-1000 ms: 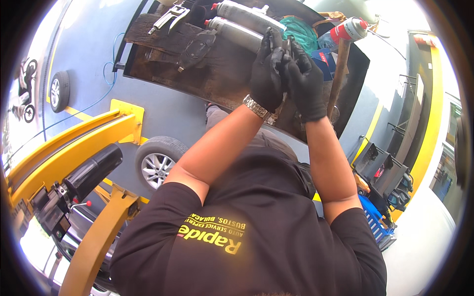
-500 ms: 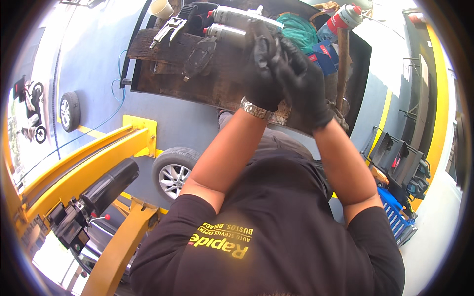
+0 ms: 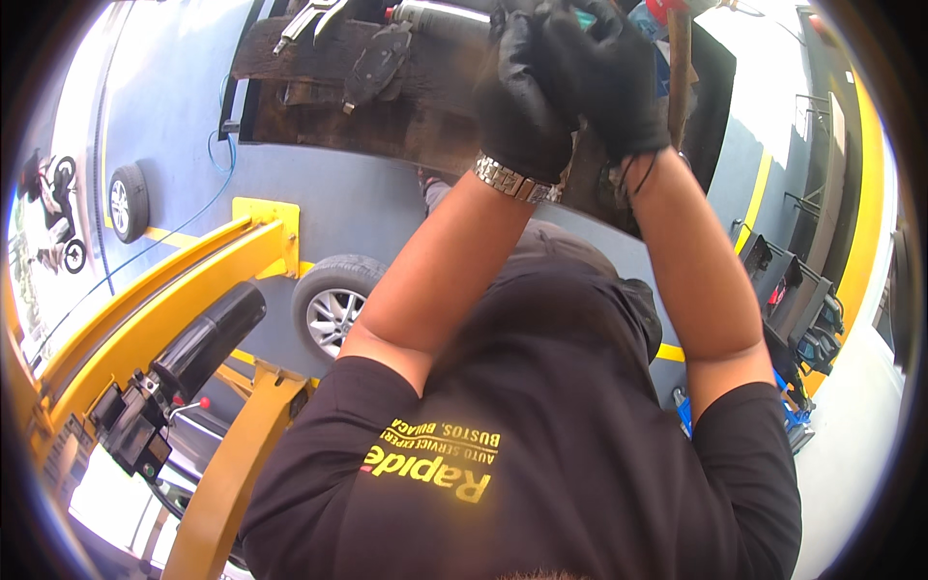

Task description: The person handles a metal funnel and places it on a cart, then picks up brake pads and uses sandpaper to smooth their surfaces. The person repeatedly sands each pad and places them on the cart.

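Both of my hands wear black gloves and are close together over the dark workbench, near the top edge of the view. My left hand, with a metal watch at the wrist, has its fingers curled in. My right hand is bent toward it, fingers folded. Whatever they hold, if anything, is hidden between the dark gloves. Left of my left hand, a brake pad lies on the bench beside a spray can on its side. Right of my right hand stands a wooden handle.
A metal hand tool lies at the bench's far left. A yellow lift arm with a black cylinder fills the left side. One wheel is on the floor near my left elbow, another tyre farther left. A blue hose crosses the floor.
The view has tilted, so the bench and its things sit higher, with the spray cans and green cloth partly cut off. My hands remain together and have shifted up in the picture.
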`<act>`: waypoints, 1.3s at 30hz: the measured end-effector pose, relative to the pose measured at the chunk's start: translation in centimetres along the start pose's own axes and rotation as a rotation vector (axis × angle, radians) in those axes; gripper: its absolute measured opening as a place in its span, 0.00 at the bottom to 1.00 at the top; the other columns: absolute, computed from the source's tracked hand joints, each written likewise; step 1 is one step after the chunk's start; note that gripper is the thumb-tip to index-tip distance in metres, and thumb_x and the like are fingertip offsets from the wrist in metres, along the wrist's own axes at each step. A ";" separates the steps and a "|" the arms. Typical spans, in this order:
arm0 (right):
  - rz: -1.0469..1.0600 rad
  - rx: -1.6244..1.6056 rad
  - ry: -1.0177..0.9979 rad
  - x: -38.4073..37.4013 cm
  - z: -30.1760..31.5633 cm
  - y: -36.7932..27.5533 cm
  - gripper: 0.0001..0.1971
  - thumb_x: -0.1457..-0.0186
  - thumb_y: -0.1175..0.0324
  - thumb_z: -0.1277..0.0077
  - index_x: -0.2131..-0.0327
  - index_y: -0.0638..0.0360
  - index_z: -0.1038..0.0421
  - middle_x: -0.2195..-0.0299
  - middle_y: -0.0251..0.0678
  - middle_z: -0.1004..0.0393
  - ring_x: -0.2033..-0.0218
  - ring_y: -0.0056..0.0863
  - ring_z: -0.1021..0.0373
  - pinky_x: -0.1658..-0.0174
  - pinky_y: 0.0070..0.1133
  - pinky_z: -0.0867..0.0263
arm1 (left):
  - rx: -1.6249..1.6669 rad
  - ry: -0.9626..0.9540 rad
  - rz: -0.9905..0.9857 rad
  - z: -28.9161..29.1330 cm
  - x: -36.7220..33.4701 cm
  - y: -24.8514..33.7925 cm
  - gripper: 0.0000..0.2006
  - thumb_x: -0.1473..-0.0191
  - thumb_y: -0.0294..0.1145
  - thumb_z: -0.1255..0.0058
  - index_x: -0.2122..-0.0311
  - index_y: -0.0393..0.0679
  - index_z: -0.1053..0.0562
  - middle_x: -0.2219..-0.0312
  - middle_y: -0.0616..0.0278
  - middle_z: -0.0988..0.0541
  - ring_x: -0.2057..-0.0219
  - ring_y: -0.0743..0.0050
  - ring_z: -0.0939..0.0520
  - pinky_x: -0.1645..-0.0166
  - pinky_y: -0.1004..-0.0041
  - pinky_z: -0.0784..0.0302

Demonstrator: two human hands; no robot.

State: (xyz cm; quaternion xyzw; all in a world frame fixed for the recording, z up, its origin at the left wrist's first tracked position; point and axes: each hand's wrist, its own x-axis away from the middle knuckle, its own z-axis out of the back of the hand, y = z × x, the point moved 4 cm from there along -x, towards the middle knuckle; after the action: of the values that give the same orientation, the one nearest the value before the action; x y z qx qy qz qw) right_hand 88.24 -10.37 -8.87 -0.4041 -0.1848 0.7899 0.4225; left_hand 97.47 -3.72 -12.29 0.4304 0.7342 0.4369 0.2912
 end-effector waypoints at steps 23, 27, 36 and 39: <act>-0.293 -0.298 -0.349 1.1 1.8 -0.1 0.22 0.43 0.60 0.39 0.49 0.63 0.21 0.64 0.45 0.16 0.65 0.34 0.19 0.59 0.28 0.23 | 0.550 -0.049 0.227 -0.2 -0.5 -3.4 0.17 0.24 0.36 0.68 0.41 0.39 0.31 0.52 0.59 0.22 0.50 0.72 0.20 0.44 0.70 0.21; -0.245 -0.224 -0.340 2.4 1.1 -0.2 0.24 0.37 0.66 0.44 0.40 0.67 0.27 0.55 0.44 0.17 0.59 0.23 0.22 0.57 0.25 0.24 | 1.297 -0.132 0.392 0.1 -0.7 -4.5 0.19 0.23 0.34 0.68 0.36 0.39 0.33 0.47 0.59 0.24 0.46 0.74 0.23 0.39 0.72 0.26; -0.363 -0.466 -0.344 2.8 1.6 0.6 0.25 0.34 0.72 0.49 0.35 0.71 0.34 0.46 0.45 0.21 0.46 0.30 0.25 0.43 0.24 0.29 | -0.446 0.003 -0.223 0.1 0.3 -4.4 0.29 0.30 0.30 0.63 0.27 0.33 0.45 0.30 0.40 0.40 0.27 0.50 0.39 0.25 0.65 0.42; -0.300 -0.399 -0.367 2.6 1.5 0.8 0.24 0.32 0.70 0.49 0.36 0.71 0.32 0.49 0.43 0.20 0.54 0.24 0.24 0.50 0.21 0.27 | -0.939 0.005 -0.356 -0.6 0.8 -3.0 0.31 0.33 0.31 0.61 0.27 0.33 0.45 0.29 0.41 0.42 0.27 0.49 0.40 0.24 0.63 0.44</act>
State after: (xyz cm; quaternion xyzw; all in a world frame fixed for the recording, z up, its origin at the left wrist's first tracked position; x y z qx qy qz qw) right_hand 85.77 -8.57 -9.70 -0.2977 -0.4671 0.7266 0.4064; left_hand 95.51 -4.03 -14.74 0.1198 0.5213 0.6646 0.5217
